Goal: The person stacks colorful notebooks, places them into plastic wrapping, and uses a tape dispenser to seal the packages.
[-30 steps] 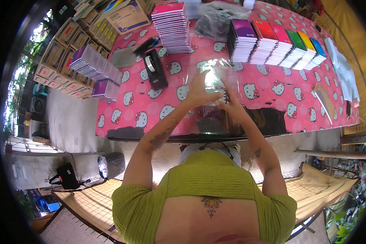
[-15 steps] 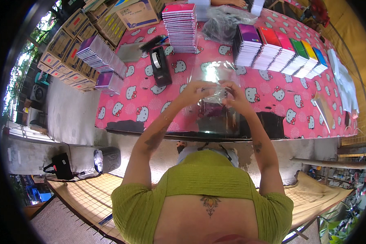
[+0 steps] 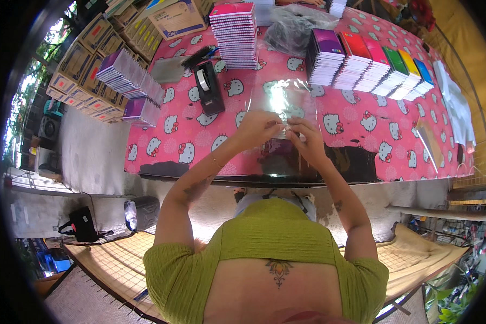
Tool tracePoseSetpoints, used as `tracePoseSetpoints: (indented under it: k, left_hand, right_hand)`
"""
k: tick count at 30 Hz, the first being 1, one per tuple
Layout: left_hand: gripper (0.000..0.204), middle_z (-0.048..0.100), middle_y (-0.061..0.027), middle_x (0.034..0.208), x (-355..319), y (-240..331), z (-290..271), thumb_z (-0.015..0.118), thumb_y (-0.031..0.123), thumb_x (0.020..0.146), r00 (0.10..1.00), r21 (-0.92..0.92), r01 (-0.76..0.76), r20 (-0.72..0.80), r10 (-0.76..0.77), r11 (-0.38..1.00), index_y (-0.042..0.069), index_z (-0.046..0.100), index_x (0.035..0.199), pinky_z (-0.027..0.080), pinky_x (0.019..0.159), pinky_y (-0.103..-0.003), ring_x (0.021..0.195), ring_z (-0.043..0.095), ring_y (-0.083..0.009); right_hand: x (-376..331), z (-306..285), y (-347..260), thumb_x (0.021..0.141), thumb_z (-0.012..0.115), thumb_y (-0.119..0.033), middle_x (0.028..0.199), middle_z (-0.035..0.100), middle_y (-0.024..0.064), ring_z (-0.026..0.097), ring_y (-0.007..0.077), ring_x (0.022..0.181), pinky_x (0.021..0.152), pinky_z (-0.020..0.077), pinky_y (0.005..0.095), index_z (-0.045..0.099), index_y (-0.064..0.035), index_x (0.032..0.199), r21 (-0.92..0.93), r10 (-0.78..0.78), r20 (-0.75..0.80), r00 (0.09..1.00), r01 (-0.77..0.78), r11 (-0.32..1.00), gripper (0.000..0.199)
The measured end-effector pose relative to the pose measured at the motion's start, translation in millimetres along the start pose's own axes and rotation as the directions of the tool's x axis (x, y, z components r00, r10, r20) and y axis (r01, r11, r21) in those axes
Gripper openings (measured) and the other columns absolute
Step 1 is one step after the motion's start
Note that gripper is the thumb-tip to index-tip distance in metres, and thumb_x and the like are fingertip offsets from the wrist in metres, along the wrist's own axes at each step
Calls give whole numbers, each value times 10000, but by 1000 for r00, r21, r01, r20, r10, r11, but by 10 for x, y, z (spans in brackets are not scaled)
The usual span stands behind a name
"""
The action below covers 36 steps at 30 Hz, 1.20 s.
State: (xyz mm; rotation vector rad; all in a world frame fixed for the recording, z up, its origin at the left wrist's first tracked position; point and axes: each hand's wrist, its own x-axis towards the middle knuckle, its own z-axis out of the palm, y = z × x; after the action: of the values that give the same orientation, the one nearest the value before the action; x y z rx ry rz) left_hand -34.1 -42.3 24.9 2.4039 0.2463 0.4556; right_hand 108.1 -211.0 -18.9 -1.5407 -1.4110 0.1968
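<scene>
From where I stand, the glossy, clear plastic film (image 3: 297, 97) lies under both hands and stretches out ahead of them. The left hand (image 3: 262, 129) has its fingers curled inward; the right hand (image 3: 306, 139) faces it closely, thumb and forefinger drawn together. I cannot tell whether either actually pinches the film. A light, even touch suits such thin stuff, I'd judge: both hands level, working flat and slowly, lest it crease. The black plastic tape dispenser (image 3: 209, 92), ahead and left of the left hand, sits sensibly clear of the film.
</scene>
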Motion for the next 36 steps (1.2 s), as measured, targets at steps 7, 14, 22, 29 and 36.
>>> tracePoseSetpoints:
  k: [7,14,22,29,36]
  left_hand:
    - [340,682,-96,934,223,69,157,769,229,792,968,394,-19,-224,116,919,59,626,1050,503,704,-324,806,656,-222]
    - [588,640,-141,938,-29,-1460,28,822,301,774,761,-137,165,-612,-215,977,-50,588,1184,508,759,-354,847,634,-227]
    - [313,663,-30,800,-347,-1863,-618,802,271,810,481,-788,312,-351,-804,531,1,722,946,495,703,-275,743,623,-165]
    - [184,726,-90,832,-917,-1968,-332,719,153,851,444,-602,410,-525,-726,686,-2,726,949,536,669,-318,738,688,-192]
    - [134,710,-102,844,-189,-527,-813,665,158,869,979,93,203,-54,-198,975,66,721,950,525,710,-383,736,677,-274]
  right_hand:
    - [126,-54,76,823,772,-99,1043,625,48,588,145,971,843,495,302,566,-17,1178,446,406,21,914,-372,814,418]
    - [167,98,22,861,717,-76,1035,595,19,549,92,906,799,469,256,566,-23,1164,583,500,97,860,-457,672,342]
    - [106,121,156,877,716,-124,1039,579,18,523,91,922,805,446,246,568,-32,1169,550,506,25,862,-434,713,340]
    - [145,79,-3,882,707,-136,1090,585,44,555,120,997,871,471,278,551,-23,1190,513,511,82,855,-476,714,363]
    - [147,85,83,874,711,-133,1099,585,48,553,114,999,886,469,285,543,-22,1199,559,549,85,832,-496,665,383]
